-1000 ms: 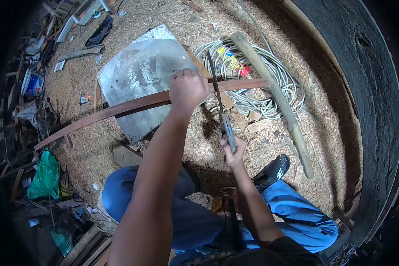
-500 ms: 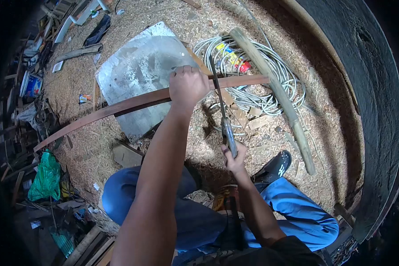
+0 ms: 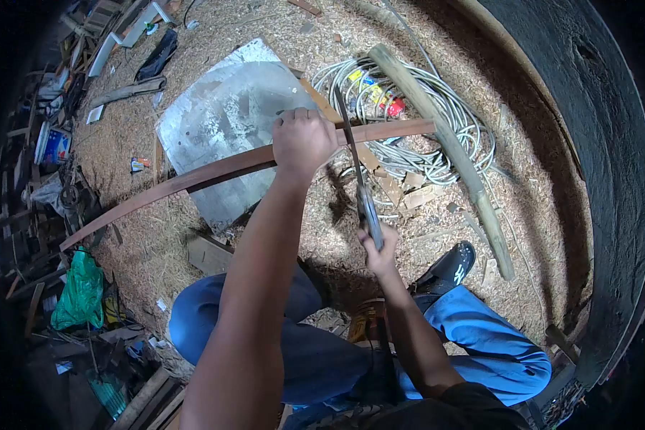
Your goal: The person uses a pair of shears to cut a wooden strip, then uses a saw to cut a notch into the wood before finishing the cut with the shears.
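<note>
A long, slightly curved strip of reddish wood [image 3: 186, 182] runs across the view above my knees. My left hand [image 3: 304, 143] is closed over it right of its middle, fingers wrapped over the top. My right hand [image 3: 381, 249] grips the handle of a handsaw [image 3: 366, 204]. Its narrow dark blade points away from me and crosses the strip just right of my left hand. Whether the blade has cut into the wood is too small to tell. The strip's right end meets a rough wooden pole [image 3: 457, 158].
A grey metal sheet [image 3: 226, 100] lies on the shavings-covered floor beneath the strip. Coiled cable [image 3: 473, 136] lies under the pole. A large dark curved wall [image 3: 613, 186] rises at right. A green plastic bag [image 3: 80, 290] and scrap wood lie at left. My shoe [image 3: 453, 266] is near the pole.
The saw's blade tip has shifted slightly away from me and left across the strip. My left hand stays on the wood. The view has moved a little.
</note>
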The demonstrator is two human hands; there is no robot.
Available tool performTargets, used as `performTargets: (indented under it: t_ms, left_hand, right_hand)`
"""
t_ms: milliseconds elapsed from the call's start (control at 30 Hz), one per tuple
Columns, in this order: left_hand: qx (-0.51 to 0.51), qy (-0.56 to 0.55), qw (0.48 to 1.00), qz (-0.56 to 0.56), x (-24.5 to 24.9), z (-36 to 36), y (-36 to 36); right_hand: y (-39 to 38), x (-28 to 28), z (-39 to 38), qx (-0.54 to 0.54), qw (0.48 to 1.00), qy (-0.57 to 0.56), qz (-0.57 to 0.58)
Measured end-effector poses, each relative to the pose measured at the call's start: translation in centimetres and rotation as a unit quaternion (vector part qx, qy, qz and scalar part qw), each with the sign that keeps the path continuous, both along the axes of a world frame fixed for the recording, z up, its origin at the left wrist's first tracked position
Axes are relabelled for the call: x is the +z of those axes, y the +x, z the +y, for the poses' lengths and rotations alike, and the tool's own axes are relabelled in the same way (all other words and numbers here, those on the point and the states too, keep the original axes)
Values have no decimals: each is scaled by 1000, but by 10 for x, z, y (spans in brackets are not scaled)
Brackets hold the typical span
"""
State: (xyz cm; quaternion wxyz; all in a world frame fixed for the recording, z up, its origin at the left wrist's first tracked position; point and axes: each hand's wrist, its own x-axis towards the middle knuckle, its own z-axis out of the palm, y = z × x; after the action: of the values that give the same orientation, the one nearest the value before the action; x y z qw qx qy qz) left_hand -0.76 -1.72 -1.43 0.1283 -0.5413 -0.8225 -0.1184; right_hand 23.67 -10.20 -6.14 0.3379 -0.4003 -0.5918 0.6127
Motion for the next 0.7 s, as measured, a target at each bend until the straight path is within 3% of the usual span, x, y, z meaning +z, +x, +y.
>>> performTargets:
  t_ms: [167,400,500,533,700]
  left_hand:
    - [-2,2,1000,-5,1,1,0]
    - [-6,7,1000,-4,-1,0,1]
    - [-5,10,1000,-23,2,0,1]
    - [-8,12,1000,-21,4,0,1]
    - [-12,20,999,-25,4,2,3]
  right_hand:
    - [46,-7,-36,19,999,10,37]
    - [4,-13,0,22,999,-17,-20]
    - [23,10,-21,19,999,-34,-3]
    - [33,4,-33,21,999,12,42]
    - [30,6,-17,24,1000,-4,13]
